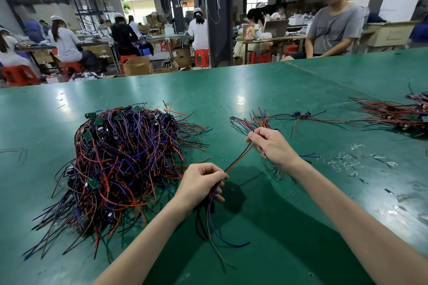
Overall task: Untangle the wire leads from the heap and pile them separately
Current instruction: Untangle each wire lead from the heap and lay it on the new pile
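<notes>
- The left hand (201, 183) is gripping a wire lead (238, 158) in curled fingers, with loose tails hanging toward the table's (231, 90) near edge.
- The right hand (273, 146) is pinching the lead's far end, so it is running diagonally between the hands.
- The heap (125, 159) is lying to the left, while the sorted pile (259, 120) is sitting just beyond the right hand.

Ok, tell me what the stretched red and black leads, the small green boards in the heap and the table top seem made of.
The red and black leads, gripped by left hand and right hand: matte coating, probably soft plastic, since loose ends curve; no core shows. Green boards: flat rigid plates, likely circuit board. Table top: smooth green sheet, glossy, with bright reflections; maybe vinyl or rubber.
</notes>
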Demonstrator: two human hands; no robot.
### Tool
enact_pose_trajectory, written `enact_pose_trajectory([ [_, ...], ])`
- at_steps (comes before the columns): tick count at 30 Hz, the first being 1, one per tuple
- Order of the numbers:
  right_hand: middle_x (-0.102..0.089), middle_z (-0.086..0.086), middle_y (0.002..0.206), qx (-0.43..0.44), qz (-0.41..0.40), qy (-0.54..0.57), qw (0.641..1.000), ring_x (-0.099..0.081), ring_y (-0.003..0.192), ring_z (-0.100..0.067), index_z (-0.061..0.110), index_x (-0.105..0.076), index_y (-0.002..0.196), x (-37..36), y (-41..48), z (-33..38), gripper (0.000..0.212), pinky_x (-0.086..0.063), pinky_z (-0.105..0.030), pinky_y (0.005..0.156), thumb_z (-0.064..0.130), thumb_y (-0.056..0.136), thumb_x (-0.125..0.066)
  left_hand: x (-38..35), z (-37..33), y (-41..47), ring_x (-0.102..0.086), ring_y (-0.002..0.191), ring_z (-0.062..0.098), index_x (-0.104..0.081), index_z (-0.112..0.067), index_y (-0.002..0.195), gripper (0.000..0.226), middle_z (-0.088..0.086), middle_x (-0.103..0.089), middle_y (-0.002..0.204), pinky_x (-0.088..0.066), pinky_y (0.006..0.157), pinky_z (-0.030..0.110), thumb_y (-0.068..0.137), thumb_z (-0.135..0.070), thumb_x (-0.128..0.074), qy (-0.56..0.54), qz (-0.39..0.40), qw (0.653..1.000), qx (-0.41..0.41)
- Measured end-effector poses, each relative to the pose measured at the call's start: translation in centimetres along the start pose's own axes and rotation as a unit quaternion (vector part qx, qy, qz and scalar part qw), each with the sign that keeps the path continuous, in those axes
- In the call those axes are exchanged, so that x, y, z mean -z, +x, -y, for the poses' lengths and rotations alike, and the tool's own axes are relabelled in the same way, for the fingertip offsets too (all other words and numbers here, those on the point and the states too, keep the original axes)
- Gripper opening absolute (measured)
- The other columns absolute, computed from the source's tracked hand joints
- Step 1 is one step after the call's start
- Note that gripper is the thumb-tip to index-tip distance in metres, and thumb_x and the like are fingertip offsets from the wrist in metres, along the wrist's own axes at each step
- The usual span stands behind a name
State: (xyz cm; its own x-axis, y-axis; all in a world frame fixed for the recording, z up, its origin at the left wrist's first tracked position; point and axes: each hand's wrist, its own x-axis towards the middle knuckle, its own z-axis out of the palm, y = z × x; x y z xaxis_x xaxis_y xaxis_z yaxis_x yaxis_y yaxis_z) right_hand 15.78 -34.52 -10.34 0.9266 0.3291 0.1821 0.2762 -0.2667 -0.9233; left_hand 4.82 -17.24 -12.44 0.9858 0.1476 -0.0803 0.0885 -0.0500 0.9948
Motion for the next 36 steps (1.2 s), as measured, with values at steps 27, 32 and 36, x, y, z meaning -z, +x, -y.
enact_pose_trajectory([
  [27, -0.061, -0.009, 0.063, -0.131, 0.02, 0.347, 0.928, -0.061, 0.051, -0.016, 0.0, -0.06, 0.082, 1.0, -0.2, 0.5, 0.007, -0.055, -0.026, 0.053, -0.001, 0.088, -0.058, 0.0, -0.7, -0.8, -0.05, 0.043, 0.013, -0.07, -0.002, 0.075, 0.017, 0.005, -0.056, 0.055, -0.048, 0.041, 0.023, 0.087, 0.0, -0.059, -0.026, 0.062, 0.998, 0.011],
  [32, -0.057, -0.003, 0.053, -0.117, 0.0, 0.297, 0.948, -0.054, 0.043, -0.011, 0.002, -0.06, 0.081, 1.3, -0.1, 0.9, 0.007, -0.051, -0.022, 0.046, -0.002, 0.087, -0.061, 0.0, -0.8, -0.9, -0.05, 0.043, 0.012, -0.07, -0.003, 0.074, 0.018, 0.005, -0.057, 0.055, -0.048, 0.042, 0.023, 0.088, 0.0, -0.059, -0.022, 0.061, 0.998, 0.006],
  [36, -0.054, -0.002, 0.053, -0.095, -0.016, 0.264, 0.96, -0.05, 0.042, -0.009, 0.003, -0.058, 0.079, 1.1, -0.3, 0.9, 0.01, -0.049, -0.021, 0.044, -0.003, 0.087, -0.061, 0.0, -0.8, -1.0, -0.051, 0.044, 0.012, -0.07, -0.003, 0.074, 0.018, 0.005, -0.057, 0.055, -0.048, 0.042, 0.023, 0.087, 0.0, -0.059, -0.021, 0.066, 0.998, 0.006],
])
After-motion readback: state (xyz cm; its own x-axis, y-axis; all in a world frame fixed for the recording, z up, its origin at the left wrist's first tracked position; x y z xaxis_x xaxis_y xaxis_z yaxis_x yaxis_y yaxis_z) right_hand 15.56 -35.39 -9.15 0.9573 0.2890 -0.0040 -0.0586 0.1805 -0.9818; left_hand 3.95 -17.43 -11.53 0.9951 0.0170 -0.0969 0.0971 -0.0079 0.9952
